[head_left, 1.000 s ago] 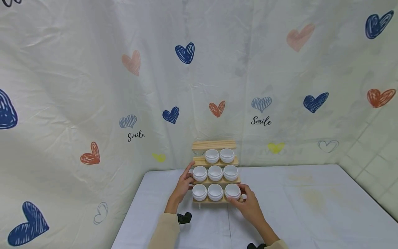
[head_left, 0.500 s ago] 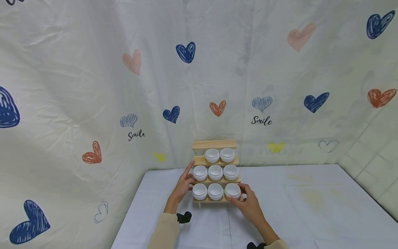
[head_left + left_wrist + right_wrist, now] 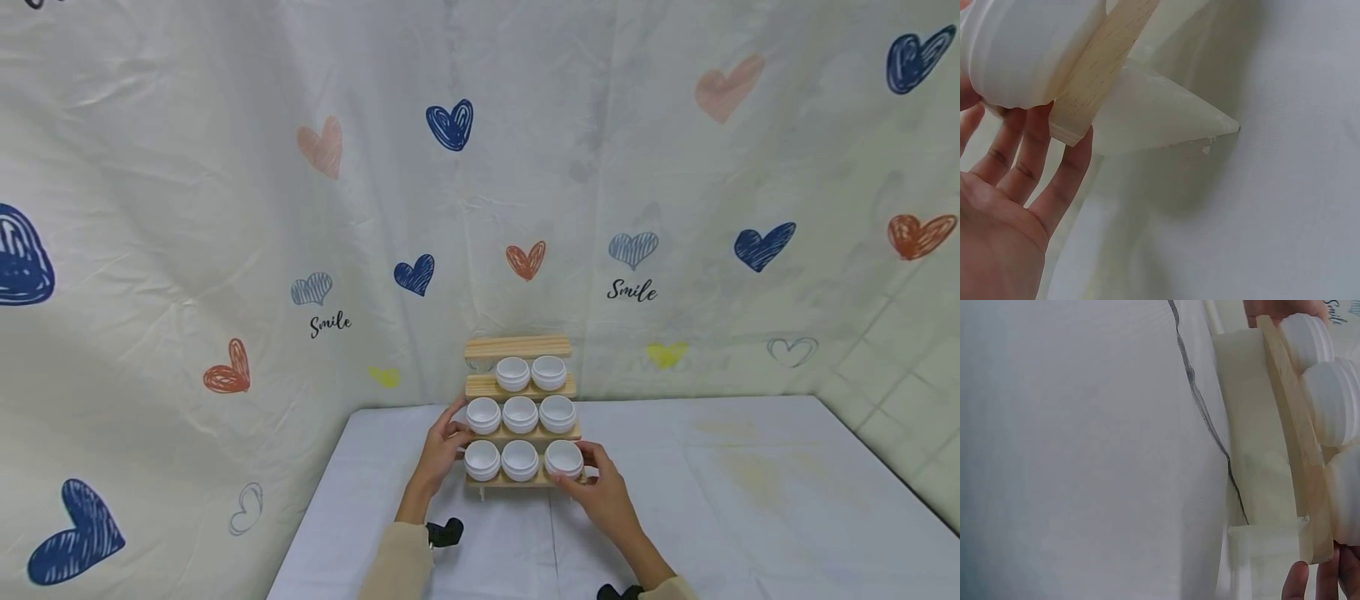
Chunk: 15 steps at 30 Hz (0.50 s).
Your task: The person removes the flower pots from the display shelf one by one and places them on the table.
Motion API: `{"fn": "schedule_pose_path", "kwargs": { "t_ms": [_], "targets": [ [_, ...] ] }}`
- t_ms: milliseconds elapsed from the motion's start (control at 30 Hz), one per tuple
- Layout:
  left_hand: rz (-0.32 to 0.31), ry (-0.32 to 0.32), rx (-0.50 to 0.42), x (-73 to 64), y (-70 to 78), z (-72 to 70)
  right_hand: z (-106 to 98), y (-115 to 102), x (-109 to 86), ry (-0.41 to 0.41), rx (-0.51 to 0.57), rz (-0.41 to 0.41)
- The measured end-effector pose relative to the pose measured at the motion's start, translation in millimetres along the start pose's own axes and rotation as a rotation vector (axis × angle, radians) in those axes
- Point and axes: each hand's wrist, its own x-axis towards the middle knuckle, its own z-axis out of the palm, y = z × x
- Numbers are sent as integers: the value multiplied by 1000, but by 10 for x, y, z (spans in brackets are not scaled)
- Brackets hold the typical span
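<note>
A stepped wooden rack (image 3: 517,347) with pale slats stands at the table's back edge. Small round white jars sit on its three lower steps, and the top step is bare. My right hand (image 3: 606,492) pinches the front-right jar (image 3: 564,458), thumb in front and fingers at its right side. In the right wrist view, that jar (image 3: 1346,494) stands at the near end of the slat. My left hand (image 3: 440,454) touches the rack's left side. Its fingers (image 3: 1029,165) lie against the slat end (image 3: 1079,119) and a jar (image 3: 1029,56) in the left wrist view.
A white cloth covers the table (image 3: 720,500), with a fold line in front of the rack. Behind hangs a white curtain (image 3: 525,183) printed with hearts. Translucent side supports (image 3: 1154,112) carry the slats.
The front-right jar has shifted slightly right with my right hand, widening the gap to its neighbour. My left index finger has drawn back a little from the upper slat.
</note>
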Motion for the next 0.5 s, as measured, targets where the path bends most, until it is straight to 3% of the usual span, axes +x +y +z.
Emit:
{"fn": "schedule_pose_path", "kwargs": {
  "t_ms": [367,500],
  "targets": [
    [-77,-16,-68,-125,149,18,-62,-29,-8,6,54,-26],
    [-84,10,-72,-139,98,49,-79,-41,-16,5,58,-30]
  ]
}}
